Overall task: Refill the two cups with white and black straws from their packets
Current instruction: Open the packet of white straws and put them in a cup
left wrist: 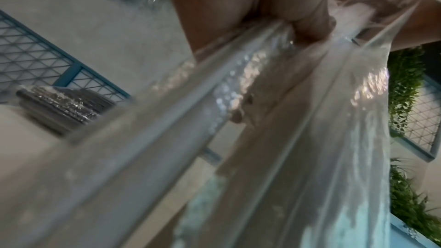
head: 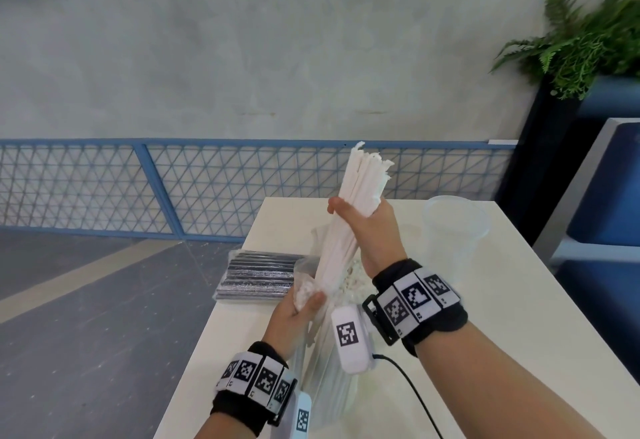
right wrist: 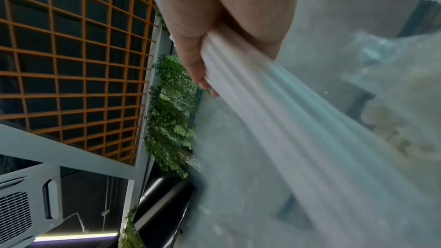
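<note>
My right hand grips a thick bundle of white straws and holds it upright, tilted, above the table; in the right wrist view the same white straws run out from my fist. My left hand grips the clear plastic packet near its mouth, with more white straws inside it. The left wrist view shows that packet close up and blurred. A packet of black straws lies flat at the table's left edge. One clear cup stands at the far right.
The white table is narrow, with floor dropping off on its left. A blue mesh railing runs behind. A fern planter and blue seating stand to the right. A cable trails from my right wrist.
</note>
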Available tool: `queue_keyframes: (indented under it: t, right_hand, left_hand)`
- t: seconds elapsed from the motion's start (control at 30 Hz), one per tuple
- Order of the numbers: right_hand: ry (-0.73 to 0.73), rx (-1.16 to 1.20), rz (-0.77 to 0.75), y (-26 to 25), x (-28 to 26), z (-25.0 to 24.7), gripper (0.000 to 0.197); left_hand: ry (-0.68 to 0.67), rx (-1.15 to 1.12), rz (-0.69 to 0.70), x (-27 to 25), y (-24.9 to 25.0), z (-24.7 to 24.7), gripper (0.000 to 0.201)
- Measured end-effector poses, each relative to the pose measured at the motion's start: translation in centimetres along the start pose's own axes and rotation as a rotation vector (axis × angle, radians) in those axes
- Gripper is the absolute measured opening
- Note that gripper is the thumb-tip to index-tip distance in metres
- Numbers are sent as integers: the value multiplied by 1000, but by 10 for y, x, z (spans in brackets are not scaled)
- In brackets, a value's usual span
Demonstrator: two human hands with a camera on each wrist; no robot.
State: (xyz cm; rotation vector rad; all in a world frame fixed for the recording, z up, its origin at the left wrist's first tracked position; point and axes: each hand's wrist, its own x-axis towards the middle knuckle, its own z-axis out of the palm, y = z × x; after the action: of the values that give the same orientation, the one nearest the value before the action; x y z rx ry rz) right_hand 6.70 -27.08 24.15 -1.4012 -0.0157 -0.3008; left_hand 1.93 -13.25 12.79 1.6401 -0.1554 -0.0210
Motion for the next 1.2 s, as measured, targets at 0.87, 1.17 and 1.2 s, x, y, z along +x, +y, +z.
queue_keyframes:
  t: [0.87,1.17,1.2]
  right_hand:
    - [250,233,114,-6,10,-16,14]
    - [381,225,73,-20,21,-49,21]
    - [403,201,33,-24,23,-54,24]
  left_hand:
    - [156,84,-97,6,17,-4,20]
    - [321,55,-105,11,8,-10,24]
    - [342,48,-107,12,8,-10,29]
